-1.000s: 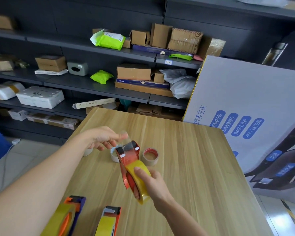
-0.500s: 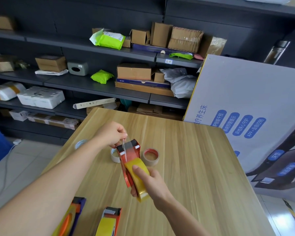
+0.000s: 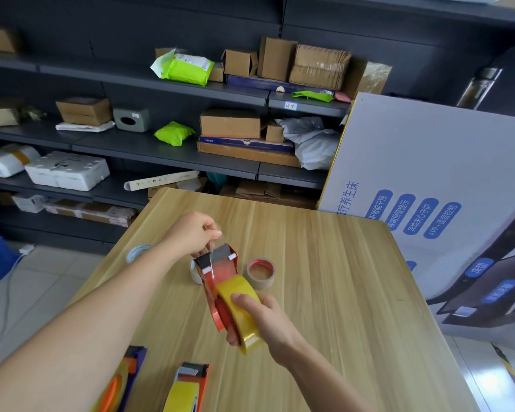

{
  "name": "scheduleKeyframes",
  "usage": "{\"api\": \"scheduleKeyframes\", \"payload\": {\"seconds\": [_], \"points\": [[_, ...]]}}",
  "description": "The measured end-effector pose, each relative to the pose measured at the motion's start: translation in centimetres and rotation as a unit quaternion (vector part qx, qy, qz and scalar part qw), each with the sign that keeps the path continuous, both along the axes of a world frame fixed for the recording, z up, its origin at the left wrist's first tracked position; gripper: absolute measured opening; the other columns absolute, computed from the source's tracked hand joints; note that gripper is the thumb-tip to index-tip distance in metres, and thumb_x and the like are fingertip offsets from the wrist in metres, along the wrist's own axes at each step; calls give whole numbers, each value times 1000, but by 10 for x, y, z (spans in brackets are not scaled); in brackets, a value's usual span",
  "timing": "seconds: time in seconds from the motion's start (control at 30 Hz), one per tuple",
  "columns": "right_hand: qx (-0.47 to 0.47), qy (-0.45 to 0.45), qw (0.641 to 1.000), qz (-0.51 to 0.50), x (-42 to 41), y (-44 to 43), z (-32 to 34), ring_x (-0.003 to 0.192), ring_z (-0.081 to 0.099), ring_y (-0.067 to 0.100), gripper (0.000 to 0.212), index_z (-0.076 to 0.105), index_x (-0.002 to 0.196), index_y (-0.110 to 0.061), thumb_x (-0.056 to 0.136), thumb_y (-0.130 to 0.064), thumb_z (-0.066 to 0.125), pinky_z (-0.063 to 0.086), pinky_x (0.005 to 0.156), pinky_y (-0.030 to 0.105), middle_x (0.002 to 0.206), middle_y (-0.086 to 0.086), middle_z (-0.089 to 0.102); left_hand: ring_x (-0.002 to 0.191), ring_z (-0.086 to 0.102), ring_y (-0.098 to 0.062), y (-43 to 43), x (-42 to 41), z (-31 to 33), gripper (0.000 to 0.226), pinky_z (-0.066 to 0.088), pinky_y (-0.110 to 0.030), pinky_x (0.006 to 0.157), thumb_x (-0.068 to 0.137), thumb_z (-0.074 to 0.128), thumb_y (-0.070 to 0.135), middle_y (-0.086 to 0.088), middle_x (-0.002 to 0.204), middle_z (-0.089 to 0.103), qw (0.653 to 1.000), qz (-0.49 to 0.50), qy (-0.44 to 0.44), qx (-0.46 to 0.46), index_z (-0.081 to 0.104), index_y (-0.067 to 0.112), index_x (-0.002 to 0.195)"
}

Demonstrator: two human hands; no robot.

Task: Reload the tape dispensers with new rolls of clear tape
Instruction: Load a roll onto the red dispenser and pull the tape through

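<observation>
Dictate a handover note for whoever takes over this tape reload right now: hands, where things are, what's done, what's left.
Left hand: pinches the tape end at the red dispenser's head.
Right hand: grips the roll mounted in that dispenser, over the table.
Done: the purple dispenser and orange dispenser at the near edge each carry a roll. An empty core lies beyond the red one.
Left: probably feed the tape end through the head, then set the red dispenser down.
</observation>
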State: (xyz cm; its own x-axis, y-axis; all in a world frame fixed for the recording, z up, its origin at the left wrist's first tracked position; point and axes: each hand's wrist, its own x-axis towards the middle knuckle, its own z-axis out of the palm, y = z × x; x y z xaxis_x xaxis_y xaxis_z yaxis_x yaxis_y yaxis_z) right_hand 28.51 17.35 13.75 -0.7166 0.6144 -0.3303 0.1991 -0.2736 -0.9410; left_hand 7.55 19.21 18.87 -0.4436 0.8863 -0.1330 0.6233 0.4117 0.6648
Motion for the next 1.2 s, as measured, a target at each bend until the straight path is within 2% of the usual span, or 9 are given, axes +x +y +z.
{"api": "scheduleKeyframes", "payload": {"seconds": [0.17,0.3,0.4,0.5,0.6,0.77,1.0,1.1,1.2], "points": [[14,23,1000,12,5,3,1,63,65,24,49,59,106,8,80,-34,57,51,62,28,72,17,69,62,65,-22,-5,-15,-1,12,54,-27,47,97,52,8,-14,78,67,976,85,-203,7,60,1,90],[11,45,998,47,10,4,4,67,68,18,35,60,102,1,79,-25,55,51,63,23,77,12,72,59,62,-21,-8,-25,-2,12,56,-27,46,98,50,9,-16,82,66,957,112,-269,-15,57,3,89],[-18,40,997,69,8,7,5,70,67,26,39,62,102,0,79,-31,57,53,65,29,84,21,71,54,62,-19,-8,-27,3,15,55,-27,46,98,49,10,-17,83,67,956,88,-277,-34,56,4,86],[-38,2,998,56,1,9,4,65,63,31,63,66,98,-1,86,-62,56,54,65,36,81,23,70,56,67,-21,-6,-26,9,18,56,-29,47,99,48,13,-18,88,69,955,58,-288,-42,56,6,85],[-23,-17,999,41,-3,5,-1,60,63,28,77,60,107,8,78,-63,69,52,66,37,74,20,69,62,69,-24,-6,-26,13,18,57,-31,51,100,48,15,-14,93,71,958,49,-281,-41,57,9,85],[-8,11,998,56,1,2,4,63,64,26,61,61,107,12,82,-43,69,52,64,32,75,20,68,55,66,-26,-7,-35,21,17,55,-29,44,98,50,12,-12,84,67,958,95,-270,5,58,8,84],[-15,64,993,98,6,1,17,60,65,24,26,68,86,-10,75,-33,71,53,60,28,69,14,68,61,65,-24,-3,-43,19,13,56,-33,54,96,55,13,-12,84,66,965,160,-197,65,62,7,86],[-4,72,993,98,8,2,17,55,64,20,25,67,84,-9,72,-30,72,51,58,26,65,11,67,64,62,-23,-4,-54,19,11,56,-34,55,93,59,14,-10,85,65,967,177,-169,73,64,7,85],[4,80,993,89,7,1,15,50,62,18,28,66,83,-7,69,-31,72,50,54,25,62,7,66,62,52,-17,-4,-59,18,4,50,-28,47,85,69,9,-4,86,60,959,197,-184,83,67,11,83]]}}
